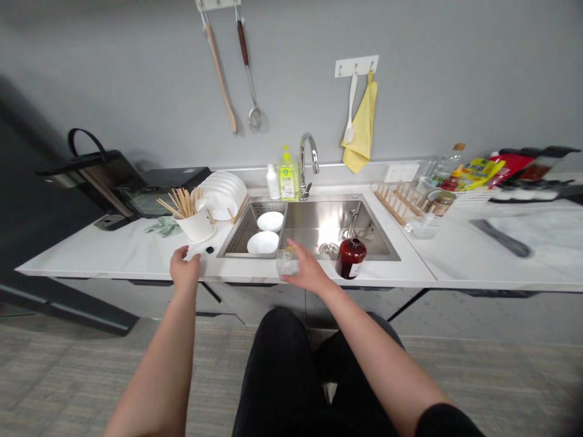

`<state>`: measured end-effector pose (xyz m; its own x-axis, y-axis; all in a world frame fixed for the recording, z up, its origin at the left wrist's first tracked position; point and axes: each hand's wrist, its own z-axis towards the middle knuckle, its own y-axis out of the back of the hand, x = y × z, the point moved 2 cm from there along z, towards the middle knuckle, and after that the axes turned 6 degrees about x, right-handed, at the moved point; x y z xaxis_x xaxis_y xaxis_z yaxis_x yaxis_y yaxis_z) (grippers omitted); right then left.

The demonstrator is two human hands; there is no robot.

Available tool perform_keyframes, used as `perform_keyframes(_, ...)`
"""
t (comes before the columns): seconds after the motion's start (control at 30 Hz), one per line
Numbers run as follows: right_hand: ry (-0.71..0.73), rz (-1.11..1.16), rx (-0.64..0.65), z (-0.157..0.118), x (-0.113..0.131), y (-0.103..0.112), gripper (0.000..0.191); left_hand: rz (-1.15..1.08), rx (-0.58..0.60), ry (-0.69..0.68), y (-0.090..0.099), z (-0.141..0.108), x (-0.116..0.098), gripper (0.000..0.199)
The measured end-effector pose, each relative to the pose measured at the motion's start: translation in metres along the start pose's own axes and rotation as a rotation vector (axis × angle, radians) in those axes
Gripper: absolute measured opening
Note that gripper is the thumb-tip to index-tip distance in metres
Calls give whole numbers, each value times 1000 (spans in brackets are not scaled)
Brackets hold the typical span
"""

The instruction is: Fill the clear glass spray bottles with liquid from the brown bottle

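My right hand (pixel 306 271) is wrapped round a small clear glass (pixel 286 263) at the front edge of the sink. To its right, a dark red-brown bottle (pixel 351 260) with a white label and no cap stands at the sink's front rim. My left hand (pixel 184 266) hovers over the counter's front left with thumb and fingers apart, and I see nothing in it. Beside it on the countertop lies a small round black cap (pixel 209 250). Just behind is a white holder (pixel 197 227) full of wooden chopsticks.
The steel sink (pixel 314 215) holds a wire basket with two white bowls (pixel 263 243). Behind it rise the faucet (pixel 302 164) and a green soap bottle (pixel 286 177). White plates (pixel 223 194) stand at left; a wooden rack (pixel 401 201) and jars are at right.
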<state>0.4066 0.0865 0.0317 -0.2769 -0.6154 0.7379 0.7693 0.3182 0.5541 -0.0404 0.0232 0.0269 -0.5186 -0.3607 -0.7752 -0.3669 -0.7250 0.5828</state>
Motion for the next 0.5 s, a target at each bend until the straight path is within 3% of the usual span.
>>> perform_keyframes(0.17,-71,123,-8,1,-12,-4,120,89,42,81,-7,21,8,49)
perform_keyframes(0.5,-95,163,21,2,-18,0,103,184,33,18,-14,15,6,49)
